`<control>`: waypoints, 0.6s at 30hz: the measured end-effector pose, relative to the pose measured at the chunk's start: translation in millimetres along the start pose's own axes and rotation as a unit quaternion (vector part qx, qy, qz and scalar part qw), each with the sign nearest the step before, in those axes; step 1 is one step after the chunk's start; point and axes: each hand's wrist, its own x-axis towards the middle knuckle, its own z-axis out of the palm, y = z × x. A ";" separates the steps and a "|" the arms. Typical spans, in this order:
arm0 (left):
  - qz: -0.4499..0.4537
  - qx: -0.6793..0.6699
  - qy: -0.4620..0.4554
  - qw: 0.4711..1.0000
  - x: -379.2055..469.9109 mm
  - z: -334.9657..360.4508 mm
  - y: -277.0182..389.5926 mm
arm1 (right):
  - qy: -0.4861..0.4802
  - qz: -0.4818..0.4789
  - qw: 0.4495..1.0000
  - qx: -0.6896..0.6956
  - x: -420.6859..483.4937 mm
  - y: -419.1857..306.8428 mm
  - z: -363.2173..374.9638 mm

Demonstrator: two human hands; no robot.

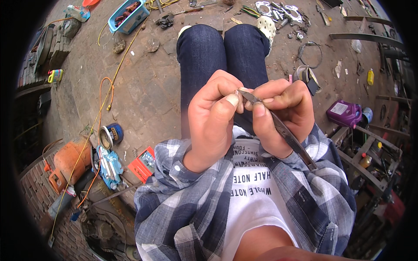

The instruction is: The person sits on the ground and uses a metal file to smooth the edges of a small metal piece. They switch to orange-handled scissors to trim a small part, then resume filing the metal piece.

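Note:
My right hand [290, 111] grips a narrow, dark metal hand tool [285, 132], perhaps a knife or tweezers. Its pointed tip angles up to the fingertips of my left hand [212, 114], and its long end runs back past my right wrist. The left thumb and fingers are curled together at that tip. Whether they pinch a small thing or the tip itself is hidden. Both hands are held close together above my lap, in front of my jeans [204, 62].
On the ground lie a blue basin [130, 23], metal engine parts [284, 14], a yellow cord [122, 62], an open can [111, 135] and a red box [143, 164]. A purple jug [343, 112] stands near a metal frame [362, 150] at right. An orange cylinder [73, 160] is at left.

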 end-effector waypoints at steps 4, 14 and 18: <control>-0.001 0.003 0.004 1.000 -0.5 -0.4 -1.1 | -0.002 -0.001 1.000 -0.005 -1.2 1.2 0.1; 0.006 0.003 0.000 1.000 -3.3 -3.3 0.1 | 0.000 0.006 1.000 0.007 -2.5 -0.8 3.8; 0.011 -0.006 -0.013 1.000 -2.5 -1.7 0.2 | -0.028 0.003 1.000 -0.012 -1.9 -5.0 2.0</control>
